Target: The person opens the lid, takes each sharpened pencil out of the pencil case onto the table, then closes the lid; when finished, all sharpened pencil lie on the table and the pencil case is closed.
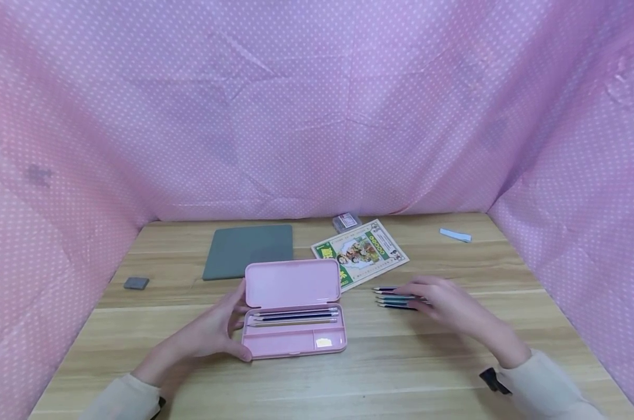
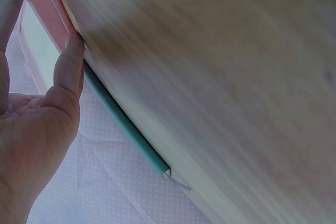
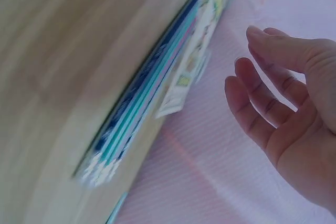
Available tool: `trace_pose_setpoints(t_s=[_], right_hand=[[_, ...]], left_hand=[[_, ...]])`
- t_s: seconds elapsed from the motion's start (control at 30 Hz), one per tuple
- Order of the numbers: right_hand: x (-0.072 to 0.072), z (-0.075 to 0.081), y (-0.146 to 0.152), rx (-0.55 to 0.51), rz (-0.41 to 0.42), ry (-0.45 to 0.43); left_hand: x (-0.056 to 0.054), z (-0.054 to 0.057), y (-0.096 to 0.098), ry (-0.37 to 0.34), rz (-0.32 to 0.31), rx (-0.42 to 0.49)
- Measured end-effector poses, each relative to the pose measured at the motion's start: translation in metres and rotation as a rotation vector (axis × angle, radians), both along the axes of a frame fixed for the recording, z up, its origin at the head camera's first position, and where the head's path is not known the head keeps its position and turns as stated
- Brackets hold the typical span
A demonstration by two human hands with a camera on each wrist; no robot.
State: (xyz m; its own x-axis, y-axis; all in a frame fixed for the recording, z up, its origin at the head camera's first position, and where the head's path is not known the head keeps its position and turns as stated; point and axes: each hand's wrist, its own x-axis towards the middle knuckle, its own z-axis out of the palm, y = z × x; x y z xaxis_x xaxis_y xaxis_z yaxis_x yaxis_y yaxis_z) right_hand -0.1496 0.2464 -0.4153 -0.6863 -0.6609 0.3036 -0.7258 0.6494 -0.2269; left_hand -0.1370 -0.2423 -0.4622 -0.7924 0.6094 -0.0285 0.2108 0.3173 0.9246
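A pink pencil case lies with its lid up on the wooden table. Several pencils rest in its long back compartment. My left hand holds the case's left end, thumb at the front corner and fingers along the side and raised lid. In the left wrist view the thumb touches the case's edge. To the right, a bundle of dark blue, teal and pink pencils lies side by side on the table. Over them hovers my right hand, its fingers loosely bent and nothing between them in the right wrist view.
Behind the case lie a grey-green flat board and a booklet with a cartoon cover. A small clear box is behind the booklet. A grey eraser sits far left, a pale blue strip back right. Pink dotted cloth surrounds the table.
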Motion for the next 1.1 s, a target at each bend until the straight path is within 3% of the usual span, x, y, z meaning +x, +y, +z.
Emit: trace_pose_setpoints(t_s=[0.17, 0.4, 0.8, 1.1], right_hand=[[-0.006, 0.004, -0.021, -0.067, 0.056, -0.05], [-0.012, -0.004, -0.054, -0.147, 0.155, -0.161], [-0.014, -0.017, -0.113, -0.097, 0.245, -0.237], [-0.017, -0.022, -0.14, -0.009, 0.209, -0.335]], left_hand=[[0.0, 0.0, 0.001, 0.009, -0.004, 0.008], [0.0, 0.0, 0.001, 0.004, -0.008, 0.012], [-0.001, -0.001, 0.001, -0.001, -0.003, 0.004], [-0.001, 0.0, 0.001, -0.005, 0.005, -0.008]])
